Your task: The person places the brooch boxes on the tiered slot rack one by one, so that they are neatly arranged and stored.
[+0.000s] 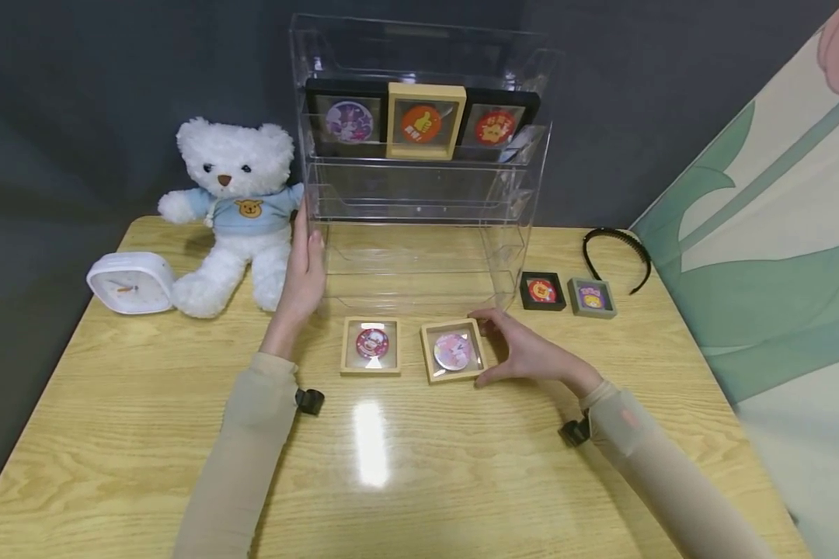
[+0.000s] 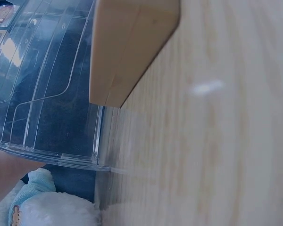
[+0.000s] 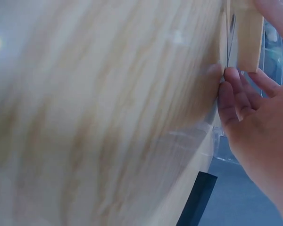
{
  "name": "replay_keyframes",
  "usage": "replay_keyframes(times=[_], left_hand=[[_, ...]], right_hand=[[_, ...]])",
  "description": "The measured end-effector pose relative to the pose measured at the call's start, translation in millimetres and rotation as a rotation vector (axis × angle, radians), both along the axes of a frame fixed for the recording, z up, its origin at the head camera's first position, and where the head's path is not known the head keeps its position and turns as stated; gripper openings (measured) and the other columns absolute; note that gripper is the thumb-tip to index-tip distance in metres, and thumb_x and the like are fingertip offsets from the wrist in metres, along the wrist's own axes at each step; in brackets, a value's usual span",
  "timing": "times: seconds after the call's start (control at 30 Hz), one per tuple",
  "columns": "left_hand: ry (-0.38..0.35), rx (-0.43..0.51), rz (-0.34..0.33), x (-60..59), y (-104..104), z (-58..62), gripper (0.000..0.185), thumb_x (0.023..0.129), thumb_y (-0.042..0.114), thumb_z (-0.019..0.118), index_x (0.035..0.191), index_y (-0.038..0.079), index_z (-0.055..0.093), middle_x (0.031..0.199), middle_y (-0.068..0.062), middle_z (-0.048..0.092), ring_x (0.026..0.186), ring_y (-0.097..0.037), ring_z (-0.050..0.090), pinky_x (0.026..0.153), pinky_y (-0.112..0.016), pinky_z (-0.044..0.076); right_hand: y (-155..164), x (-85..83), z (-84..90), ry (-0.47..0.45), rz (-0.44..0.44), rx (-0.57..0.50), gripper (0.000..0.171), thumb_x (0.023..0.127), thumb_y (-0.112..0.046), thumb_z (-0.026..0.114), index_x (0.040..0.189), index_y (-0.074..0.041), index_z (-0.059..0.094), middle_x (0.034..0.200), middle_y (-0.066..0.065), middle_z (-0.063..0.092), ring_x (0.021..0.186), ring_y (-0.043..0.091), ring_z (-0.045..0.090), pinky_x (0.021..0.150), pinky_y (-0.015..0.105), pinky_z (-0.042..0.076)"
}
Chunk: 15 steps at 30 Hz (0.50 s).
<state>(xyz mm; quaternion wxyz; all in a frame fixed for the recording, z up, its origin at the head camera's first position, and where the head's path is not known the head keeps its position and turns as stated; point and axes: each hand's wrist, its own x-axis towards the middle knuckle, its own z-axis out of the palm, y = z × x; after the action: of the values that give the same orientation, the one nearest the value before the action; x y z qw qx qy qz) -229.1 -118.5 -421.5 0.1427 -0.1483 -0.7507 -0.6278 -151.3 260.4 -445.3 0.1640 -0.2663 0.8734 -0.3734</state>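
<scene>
**Both hands at the clear display stand**

Now the right hand (image 1: pixel 527 353) curls its thumb and fingers round the right edge of a light wooden square frame with a pink round badge (image 1: pixel 453 351), which lies flat on the pale wood-grain table (image 1: pixel 405 481) just in front of the tall clear acrylic tiered display stand (image 1: pixel 419 155). From the right wrist view, fingertips (image 3: pixel 228 94) press against the frame's edge (image 3: pixel 249 37) at table level. Beside it, to the left and apart from it, lies a second light wooden frame with a red and white badge (image 1: pixel 370 345). The left hand (image 1: pixel 302 276) rests with straight fingers against the stand's left wall, holding nothing.

On the stand's top shelf stand three frames: a black one with a purple badge (image 1: pixel 348 120), a wooden one with an orange badge (image 1: pixel 425 120), and a black one with a red badge (image 1: pixel 496 126). Right of the stand lie a small black frame (image 1: pixel 541 291), a small grey frame (image 1: pixel 591 297) and a black hairband (image 1: pixel 618 252). A white teddy bear in a blue shirt (image 1: pixel 234 210) sits left of the stand, with a white square clock (image 1: pixel 130 283) beside it.
</scene>
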Motion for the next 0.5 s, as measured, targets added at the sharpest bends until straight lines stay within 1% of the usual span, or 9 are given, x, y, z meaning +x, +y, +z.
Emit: replay_keyframes(times=[0.07, 0.13, 0.2, 0.3, 0.37, 0.4, 0.5], left_hand=[[-0.008, 0.002, -0.004, 1.8, 1.5, 4.6, 0.058, 0.116, 0.006, 0.021, 0.170, -0.001, 0.003, 0.178, -0.017, 0.003, 0.163, -0.027, 0.004, 0.130, -0.027, 0.008], [-0.018, 0.006, -0.012, 8.3, 2.9, 14.8, 0.057, 0.116, 0.005, 0.021, 0.170, -0.004, 0.003, 0.178, -0.019, 0.002, 0.163, -0.029, 0.004, 0.130, -0.028, 0.009], [-0.030, 0.009, -0.020, 15.6, 4.3, 25.4, 0.057, 0.116, 0.004, 0.021, 0.169, -0.006, 0.003, 0.177, -0.021, 0.002, 0.163, -0.031, 0.004, 0.130, -0.028, 0.010], [-0.043, 0.011, -0.028, 25.8, 5.8, 38.2, 0.058, 0.115, 0.003, 0.023, 0.168, -0.007, 0.002, 0.177, -0.023, 0.002, 0.163, -0.031, 0.004, 0.130, -0.027, 0.009], [-0.044, 0.013, -0.030, 26.4, 5.9, 38.5, 0.058, 0.115, 0.003, 0.023, 0.168, -0.007, 0.002, 0.177, -0.023, 0.002, 0.163, -0.031, 0.004, 0.130, -0.027, 0.009], [-0.041, 0.014, -0.031, 24.7, 5.8, 36.2, 0.058, 0.115, 0.003, 0.022, 0.168, -0.007, 0.002, 0.177, -0.023, 0.002, 0.163, -0.031, 0.004, 0.130, -0.027, 0.009], [-0.022, 0.024, -0.026, 14.6, 4.4, 21.9, 0.058, 0.115, 0.003, 0.021, 0.169, -0.004, 0.002, 0.178, -0.020, 0.001, 0.163, -0.030, 0.003, 0.130, -0.027, 0.008]], right_hand=[[3.4, 1.6, 0.4, -0.030, -0.025, -0.034, 0.107, 0.074, -0.021, 0.101, 0.158, 0.001, 0.037, 0.139, 0.022, 0.055, 0.129, 0.041, 0.053, 0.116, 0.061, 0.041], [6.6, 3.0, 0.1, -0.081, -0.043, -0.084, 0.106, 0.077, -0.014, 0.099, 0.160, -0.001, 0.033, 0.141, 0.023, 0.054, 0.130, 0.040, 0.054, 0.115, 0.056, 0.044], [9.3, 4.0, -1.0, -0.156, -0.044, -0.160, 0.106, 0.080, -0.005, 0.095, 0.163, -0.003, 0.029, 0.146, 0.025, 0.050, 0.131, 0.040, 0.056, 0.112, 0.049, 0.050], [11.8, 5.4, -3.7, -0.291, -0.023, -0.298, 0.112, 0.081, 0.010, 0.088, 0.168, -0.003, 0.018, 0.157, 0.028, 0.038, 0.128, 0.037, 0.060, 0.102, 0.039, 0.058], [12.4, 6.9, -5.0, -0.373, -0.005, -0.378, 0.115, 0.082, 0.015, 0.084, 0.170, -0.003, 0.013, 0.161, 0.030, 0.032, 0.127, 0.033, 0.063, 0.098, 0.036, 0.060], [12.6, 7.6, -5.4, -0.403, 0.002, -0.407, 0.116, 0.082, 0.017, 0.083, 0.171, -0.003, 0.011, 0.162, 0.031, 0.030, 0.127, 0.030, 0.064, 0.096, 0.036, 0.061], [13.5, 9.3, -5.8, -0.470, 0.000, -0.468, 0.113, 0.084, 0.018, 0.080, 0.171, -0.003, 0.011, 0.162, 0.032, 0.029, 0.123, 0.025, 0.066, 0.094, 0.036, 0.062]])
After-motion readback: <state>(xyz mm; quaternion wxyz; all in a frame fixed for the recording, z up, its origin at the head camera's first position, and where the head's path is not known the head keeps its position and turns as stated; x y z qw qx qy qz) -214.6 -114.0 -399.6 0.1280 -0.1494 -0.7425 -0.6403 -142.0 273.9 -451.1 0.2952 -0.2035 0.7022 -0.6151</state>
